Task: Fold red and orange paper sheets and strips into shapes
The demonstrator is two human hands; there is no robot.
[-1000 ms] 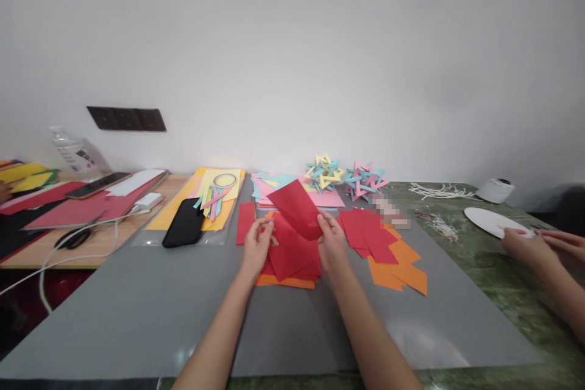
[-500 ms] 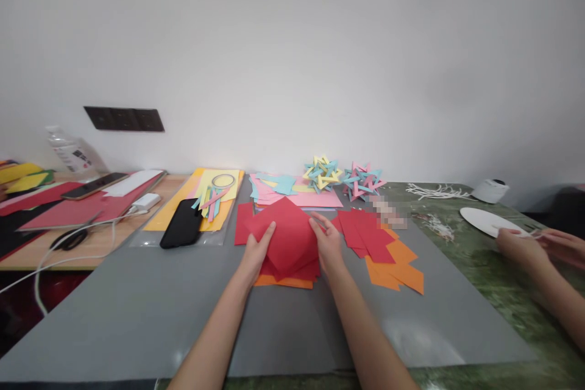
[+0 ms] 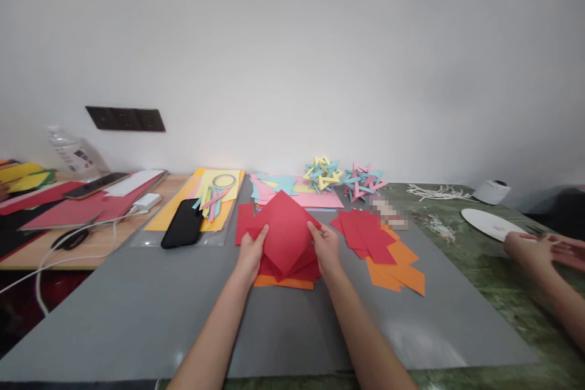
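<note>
A square of red paper [image 3: 286, 231] is held up, turned corner-on like a diamond and bowed between my two hands. My left hand [image 3: 252, 251] pinches its left corner, and my right hand [image 3: 325, 247] pinches the right corner. Beneath it lies a stack of red sheets with orange paper [image 3: 283, 284] showing at the bottom. More red sheets [image 3: 365, 234] overlap to the right, on top of several orange pieces [image 3: 400, 265]. Another red piece [image 3: 244, 222] lies left of the stack. All of these rest on a grey mat [image 3: 150, 304].
A black phone [image 3: 181, 225] lies on the left beside yellow paper [image 3: 171, 210] and a tape ring [image 3: 223, 180]. Two folded-paper star balls [image 3: 323, 174] stand at the back. On the right, another person's hands [image 3: 532, 250] work near a white disc [image 3: 489, 223]. Scissors [image 3: 70, 237] lie far left.
My hands have shifted to the red sheet's side corners, and its near point now faces me more sharply bowed. The other person's hands have moved slightly right.
</note>
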